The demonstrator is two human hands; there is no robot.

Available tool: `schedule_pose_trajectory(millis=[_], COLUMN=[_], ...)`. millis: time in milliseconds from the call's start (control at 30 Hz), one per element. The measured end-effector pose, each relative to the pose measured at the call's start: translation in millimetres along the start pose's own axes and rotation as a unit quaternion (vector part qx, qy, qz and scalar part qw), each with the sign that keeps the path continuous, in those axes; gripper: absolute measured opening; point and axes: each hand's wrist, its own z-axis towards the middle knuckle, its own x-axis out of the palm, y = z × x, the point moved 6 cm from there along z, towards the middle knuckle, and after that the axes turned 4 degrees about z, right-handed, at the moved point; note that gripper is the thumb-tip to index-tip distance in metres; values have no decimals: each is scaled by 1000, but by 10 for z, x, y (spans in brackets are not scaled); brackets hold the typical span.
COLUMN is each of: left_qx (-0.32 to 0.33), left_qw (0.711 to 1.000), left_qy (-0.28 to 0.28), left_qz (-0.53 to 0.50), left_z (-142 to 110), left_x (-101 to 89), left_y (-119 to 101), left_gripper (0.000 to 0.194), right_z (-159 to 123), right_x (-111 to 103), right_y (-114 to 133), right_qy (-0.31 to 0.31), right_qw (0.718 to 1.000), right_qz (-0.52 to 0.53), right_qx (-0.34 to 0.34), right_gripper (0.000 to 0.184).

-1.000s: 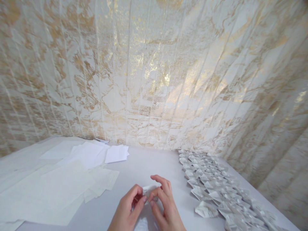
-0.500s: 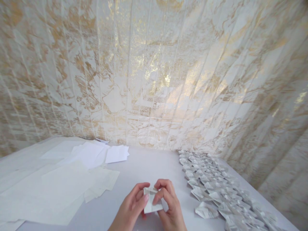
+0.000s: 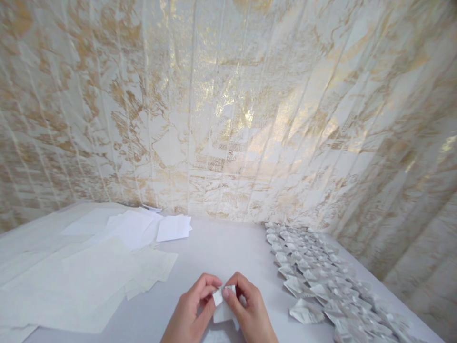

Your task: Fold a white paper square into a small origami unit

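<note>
A small folded piece of printed paper (image 3: 223, 312) is held between my two hands, low in the middle of the view above the table. My left hand (image 3: 196, 307) pinches its left edge with thumb and fingertips. On the other side, my right hand (image 3: 248, 305) has its thumb pressed on the upper part of the paper and the fingers behind. A flap at the top is bent over between the fingertips. Part of the paper is hidden by the right thumb.
Several rows of folded paper pieces (image 3: 317, 276) cover the table's right side, one piece (image 3: 305, 311) lying nearest my right hand. Large off-white sheets (image 3: 71, 281) spread over the left, with white paper (image 3: 173, 228) behind them. A gold-patterned curtain (image 3: 228, 119) hangs behind the table (image 3: 221, 243).
The paper has turned and its top is now folded over. My right thumb has moved up onto it, and my right fingers have gone behind.
</note>
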Motion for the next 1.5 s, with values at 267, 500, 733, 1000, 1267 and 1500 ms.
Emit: schedule_pose_trajectory(millis=[267,500,733,1000,1267,1500], left_qx=[-5,4,-3,-3,0,-16], left_qw=[998,994,996,985,993,999], left_qy=[-38,-71,2,-18,-27,-35], left_qz=[45,80,91,171,116,-33], left_z=[42,38,47,72,95,112], left_x=[-62,-162,-59,-83,-172,-173], left_y=[36,-61,-32,-73,-69,3], left_gripper=[33,36,37,32,42,47], right_z=[17,13,12,33,34,58], right_x=[-49,-6,-45,-83,-56,-68], right_y=[8,-146,-63,-159,-131,11], right_qy=[-27,-39,-48,-112,-88,-28], right_qw=[996,983,971,954,959,978], right_qz=[82,173,215,244,247,208], right_qx=[0,41,87,131,110,10], right_gripper=[44,43,48,61,55,38])
